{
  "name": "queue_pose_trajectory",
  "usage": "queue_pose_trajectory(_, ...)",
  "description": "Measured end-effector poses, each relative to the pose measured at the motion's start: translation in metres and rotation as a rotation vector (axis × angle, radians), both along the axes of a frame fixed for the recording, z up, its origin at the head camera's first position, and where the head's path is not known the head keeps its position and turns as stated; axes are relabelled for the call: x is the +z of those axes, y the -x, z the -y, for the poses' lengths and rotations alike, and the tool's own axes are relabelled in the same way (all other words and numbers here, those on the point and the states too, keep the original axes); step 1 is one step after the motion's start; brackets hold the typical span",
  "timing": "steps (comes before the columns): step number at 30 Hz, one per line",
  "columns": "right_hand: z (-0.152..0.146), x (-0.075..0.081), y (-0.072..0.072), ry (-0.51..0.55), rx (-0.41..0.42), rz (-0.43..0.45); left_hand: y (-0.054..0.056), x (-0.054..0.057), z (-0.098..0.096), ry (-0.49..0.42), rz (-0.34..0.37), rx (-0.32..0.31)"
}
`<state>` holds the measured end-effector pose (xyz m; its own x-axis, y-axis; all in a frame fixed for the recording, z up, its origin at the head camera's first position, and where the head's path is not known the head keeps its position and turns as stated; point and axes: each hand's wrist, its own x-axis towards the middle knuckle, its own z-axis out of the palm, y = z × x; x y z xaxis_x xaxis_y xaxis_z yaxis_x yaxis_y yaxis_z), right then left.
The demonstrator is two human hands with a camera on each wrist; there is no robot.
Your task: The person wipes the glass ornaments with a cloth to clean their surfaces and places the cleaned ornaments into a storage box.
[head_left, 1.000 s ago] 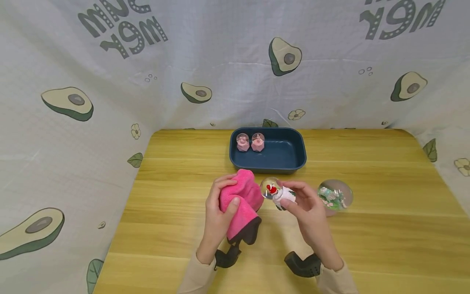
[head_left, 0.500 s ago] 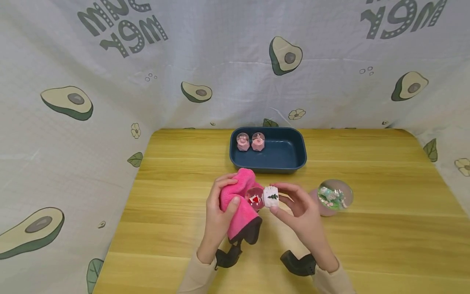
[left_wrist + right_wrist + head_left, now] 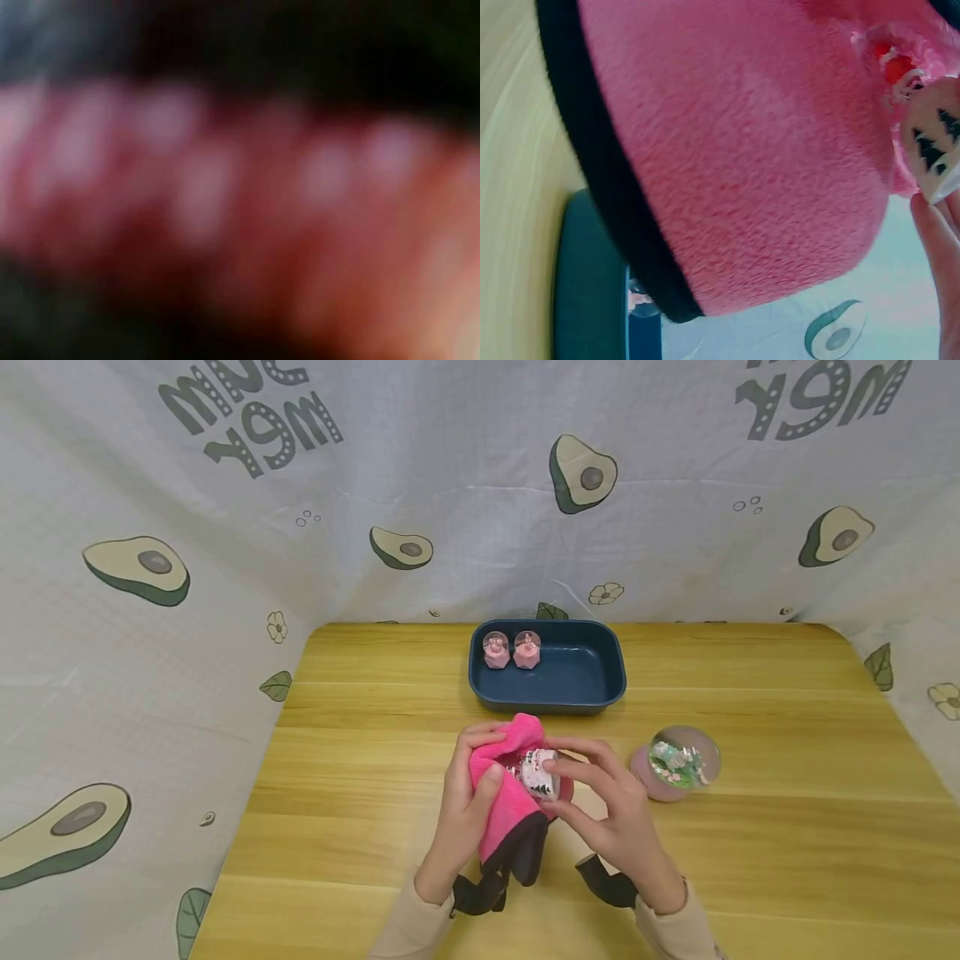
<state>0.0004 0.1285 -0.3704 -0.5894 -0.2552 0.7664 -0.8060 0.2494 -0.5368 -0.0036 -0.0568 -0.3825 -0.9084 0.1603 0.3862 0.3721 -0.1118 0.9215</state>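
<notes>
Pink cloth (image 3: 506, 818) and left hand (image 3: 463, 802) have shifted right, covering more of the snow globe (image 3: 537, 773). It lies between both hands above the worktop (image 3: 360, 827), just left of the right hand (image 3: 618, 802), which pinches its base; the left grips the cloth. Its long axis runs roughly left-right, dome pointing left.

A whitish fabric backdrop (image 3: 465, 435) hung behind and at both sides of a yellow wood-grain tabletop (image 3: 750, 702) with rounded far corners. Its print showed avocado halves (image 3: 583, 475), green leaves (image 3: 276, 686), small cream flowers (image 3: 277, 627) and grey dotted lettering (image 3: 268, 437). Soft light left shallow folds faintly shaded.
</notes>
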Motion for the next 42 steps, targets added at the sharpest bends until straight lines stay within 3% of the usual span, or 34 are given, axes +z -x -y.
queue_pose_trajectory(4, 0.001, 0.001, -0.001, 0.037, -0.037, -0.001, -0.002, 0.003, -0.004, 0.031, -0.044, 0.010)
queue_pose_trajectory(8, 0.002, 0.001, -0.002, 0.134, 0.001, 0.070, -0.002, 0.004, -0.004, 0.069, -0.114, -0.024)
queue_pose_trajectory(14, 0.007, 0.006, -0.013, 0.223, -0.017, 0.337, 0.000, 0.006, -0.001, 0.150, -0.239, -0.044)
queue_pose_trajectory(18, 0.012, 0.012, -0.019, 0.266, -0.085, 0.549, 0.003, 0.004, -0.001, 0.197, -0.363, -0.009)
queue_pose_trajectory(20, 0.015, 0.014, -0.020, 0.276, -0.099, 0.593, 0.004, 0.002, -0.002, 0.194, -0.399, 0.025)
queue_pose_trajectory(22, 0.016, 0.013, -0.019, 0.267, -0.081, 0.589, 0.004, 0.001, -0.003, 0.169, -0.406, 0.062)
queue_pose_trajectory(25, 0.013, 0.012, -0.018, 0.217, -0.018, 0.518, 0.004, 0.001, -0.003, 0.116, -0.344, 0.099)
queue_pose_trajectory(28, 0.007, 0.010, -0.014, 0.135, 0.065, 0.405, 0.004, 0.002, -0.002, 0.057, -0.251, 0.106)
queue_pose_trajectory(32, 0.002, 0.009, -0.008, 0.030, 0.102, 0.237, 0.003, 0.004, -0.001, -0.011, -0.168, 0.090)
queue_pose_trajectory(37, 0.005, 0.004, -0.005, 0.050, 0.075, 0.127, 0.003, 0.004, 0.000, -0.015, -0.215, 0.066)
queue_pose_trajectory(42, 0.011, -0.004, -0.009, 0.173, 0.099, 0.183, 0.005, 0.005, 0.001, 0.040, -0.323, 0.077)
